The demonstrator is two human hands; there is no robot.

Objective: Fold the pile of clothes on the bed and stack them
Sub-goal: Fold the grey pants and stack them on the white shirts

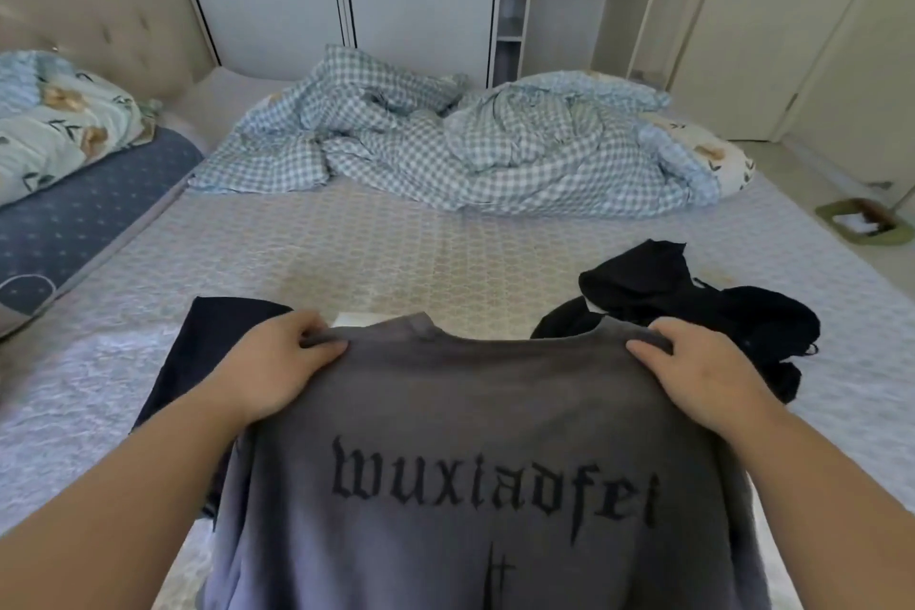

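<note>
Grey printed T-shirt [475, 461] at near edge of bed [396, 238] — soft, light, limp; sags unless held at both shoulders. Left hand [277, 367] and right hand [703, 372] pinch shoulder seams. Unfolded black clothes [693, 302] just beyond right hand — dark folded garment [208, 342] at left.

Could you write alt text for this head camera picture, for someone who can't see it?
Two hands, left hand and right hand, grip the shoulders of a grey printed T-shirt over a bed; black clothes lie to its right.
</note>
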